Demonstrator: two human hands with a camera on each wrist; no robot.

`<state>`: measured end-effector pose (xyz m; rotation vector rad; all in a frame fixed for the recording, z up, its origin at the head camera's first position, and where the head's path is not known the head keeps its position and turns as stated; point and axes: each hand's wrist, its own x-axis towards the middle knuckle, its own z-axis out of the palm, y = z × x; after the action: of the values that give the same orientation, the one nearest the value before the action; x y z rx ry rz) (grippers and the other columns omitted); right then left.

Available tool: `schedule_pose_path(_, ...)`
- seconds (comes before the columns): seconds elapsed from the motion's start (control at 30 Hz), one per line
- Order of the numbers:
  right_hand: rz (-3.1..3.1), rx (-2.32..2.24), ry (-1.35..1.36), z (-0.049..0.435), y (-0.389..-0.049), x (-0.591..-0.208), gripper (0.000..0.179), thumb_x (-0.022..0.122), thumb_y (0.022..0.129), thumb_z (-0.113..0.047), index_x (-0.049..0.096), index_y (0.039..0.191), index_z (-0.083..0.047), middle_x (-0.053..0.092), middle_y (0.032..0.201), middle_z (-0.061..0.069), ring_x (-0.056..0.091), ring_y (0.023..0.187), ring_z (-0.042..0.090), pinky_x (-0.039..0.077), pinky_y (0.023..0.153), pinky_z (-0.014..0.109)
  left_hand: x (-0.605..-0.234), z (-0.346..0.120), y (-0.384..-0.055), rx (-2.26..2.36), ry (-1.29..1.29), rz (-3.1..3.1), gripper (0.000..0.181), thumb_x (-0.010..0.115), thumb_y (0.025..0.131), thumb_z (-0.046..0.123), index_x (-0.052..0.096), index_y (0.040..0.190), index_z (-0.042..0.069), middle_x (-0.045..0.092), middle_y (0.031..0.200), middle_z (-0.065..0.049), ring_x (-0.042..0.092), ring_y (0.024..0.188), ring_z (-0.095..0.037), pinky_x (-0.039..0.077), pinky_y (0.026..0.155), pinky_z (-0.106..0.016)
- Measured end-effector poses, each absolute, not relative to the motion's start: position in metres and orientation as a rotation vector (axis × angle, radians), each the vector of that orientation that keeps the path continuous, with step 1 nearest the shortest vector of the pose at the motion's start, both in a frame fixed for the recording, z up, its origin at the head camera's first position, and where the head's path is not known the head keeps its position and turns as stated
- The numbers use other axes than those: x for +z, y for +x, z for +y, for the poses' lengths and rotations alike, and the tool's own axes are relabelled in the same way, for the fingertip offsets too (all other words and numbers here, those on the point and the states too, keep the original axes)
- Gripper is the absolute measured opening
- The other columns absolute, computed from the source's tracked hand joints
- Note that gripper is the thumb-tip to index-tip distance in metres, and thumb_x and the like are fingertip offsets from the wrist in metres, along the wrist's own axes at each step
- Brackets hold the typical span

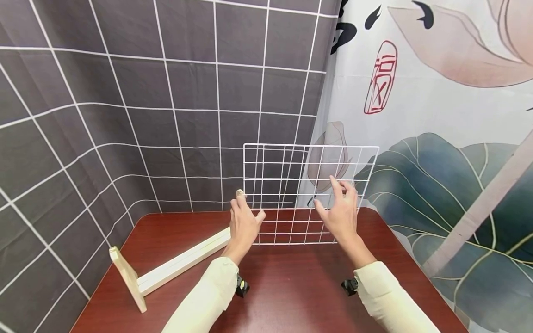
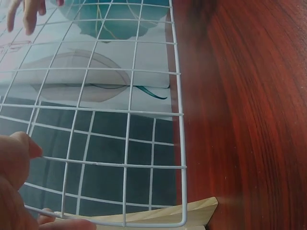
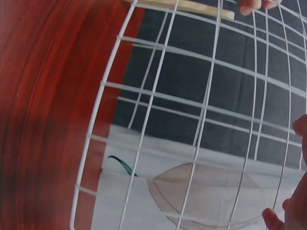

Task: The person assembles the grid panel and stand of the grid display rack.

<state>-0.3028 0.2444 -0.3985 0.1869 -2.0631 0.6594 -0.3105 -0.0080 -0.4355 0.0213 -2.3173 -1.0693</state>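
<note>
A white wire grid panel point(image 1: 294, 209) stands upright on the table, its lower edge near the tabletop. At the panel's left side, my left hand point(image 1: 243, 224) grips the edge wire between thumb and fingers; in the left wrist view, fingertips point(image 2: 72, 224) lie against that wire. Over the panel's right part, my right hand point(image 1: 342, 216) is spread with thumb and fingers apart, close in front of the wires. Whether its fingertips touch the wires is hard to tell. Part of the panel's left edge is hidden by my left hand.
A pale wooden T-shaped piece, a long bar point(image 1: 183, 263) joined to a short crosspiece point(image 1: 128, 279), lies on the reddish-brown table point(image 1: 291, 286) at left, its far end behind my left hand. Behind hang a grey checked curtain point(image 1: 191, 88) and a lotus-print curtain point(image 1: 420, 111).
</note>
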Motion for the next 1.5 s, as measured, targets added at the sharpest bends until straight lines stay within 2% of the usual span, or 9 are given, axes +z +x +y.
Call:
schedule_pose_path(0.27, -2.136, 0.713, 0.105, 0.229, -0.303, -0.400, 0.080, 0.086, 0.074, -0.023, 0.052, 0.146, -0.015, 0.046, 0.135, 0.029, 0.049, 0.113, 0.047, 0.047, 0.090, 0.059, -0.436, -0.005, -0.308, -1.088, 0.022, -2.324, 0.066, 0.077, 0.079, 0.023, 0.044, 0.132, 0.004, 0.050, 0.117, -0.020, 0.057, 0.104, -0.041, 0.056, 0.083, -0.053)
schedule_pose_path(0.47, -2.144, 0.736, 0.057, 0.223, -0.304, -0.399, 0.076, 0.084, 0.076, -0.019, 0.053, 0.145, -0.015, 0.046, 0.130, 0.028, 0.051, 0.109, 0.045, 0.046, 0.089, 0.058, -0.438, -0.004, -0.307, -1.083, 0.015, -2.323, 0.065, 0.077, 0.078, 0.026, 0.044, 0.131, 0.005, 0.049, 0.116, -0.018, 0.058, 0.102, -0.039, 0.055, 0.082, -0.051)
schedule_pose_path(0.63, -2.129, 0.727, 0.044, 0.223, -0.307, -0.400, 0.075, 0.083, 0.076, -0.013, 0.053, 0.145, -0.016, 0.046, 0.130, 0.027, 0.052, 0.112, 0.047, 0.048, 0.091, 0.060, -0.438, -0.003, -0.304, -1.103, 0.011, -2.327, 0.066, 0.076, 0.079, 0.026, 0.043, 0.132, 0.005, 0.049, 0.118, -0.018, 0.058, 0.104, -0.039, 0.055, 0.084, -0.051)
schedule_pose_path(0.97, -2.130, 0.738, -0.001, 0.221, -0.312, -0.400, 0.075, 0.084, 0.076, -0.012, 0.053, 0.144, -0.019, 0.047, 0.131, 0.023, 0.055, 0.110, 0.045, 0.049, 0.085, 0.059, -0.437, -0.002, -0.302, -1.100, 0.024, -2.336, 0.067, 0.077, 0.080, 0.027, 0.043, 0.134, 0.006, 0.048, 0.119, -0.018, 0.059, 0.106, -0.041, 0.055, 0.085, -0.052)
schedule_pose_path(1.07, -2.131, 0.727, -0.018, 0.221, -0.312, -0.399, 0.073, 0.083, 0.075, -0.012, 0.055, 0.142, -0.021, 0.048, 0.129, 0.022, 0.060, 0.103, 0.046, 0.051, 0.077, 0.058, -0.438, -0.002, -0.301, -1.094, 0.028, -2.334, 0.069, 0.078, 0.080, 0.028, 0.041, 0.135, 0.006, 0.047, 0.120, -0.019, 0.060, 0.105, -0.041, 0.055, 0.085, -0.052)
schedule_pose_path(1.23, -2.134, 0.712, -0.038, 0.222, -0.312, -0.397, 0.071, 0.083, 0.074, -0.014, 0.058, 0.140, -0.024, 0.050, 0.128, 0.021, 0.062, 0.081, 0.047, 0.050, 0.065, 0.058, -0.438, -0.002, -0.300, -1.097, 0.023, -2.323, 0.073, 0.079, 0.082, 0.029, 0.038, 0.138, 0.005, 0.045, 0.120, -0.020, 0.060, 0.107, -0.043, 0.055, 0.086, -0.053)
schedule_pose_path(1.5, -2.126, 0.717, -0.018, 0.221, -0.312, -0.394, 0.070, 0.082, 0.072, -0.014, 0.059, 0.138, -0.023, 0.051, 0.126, 0.021, 0.061, 0.079, 0.048, 0.050, 0.064, 0.058, -0.435, -0.007, -0.297, -1.089, -0.002, -2.354, 0.080, 0.083, 0.083, 0.027, 0.034, 0.141, 0.004, 0.042, 0.124, -0.022, 0.055, 0.115, -0.044, 0.054, 0.092, -0.053)
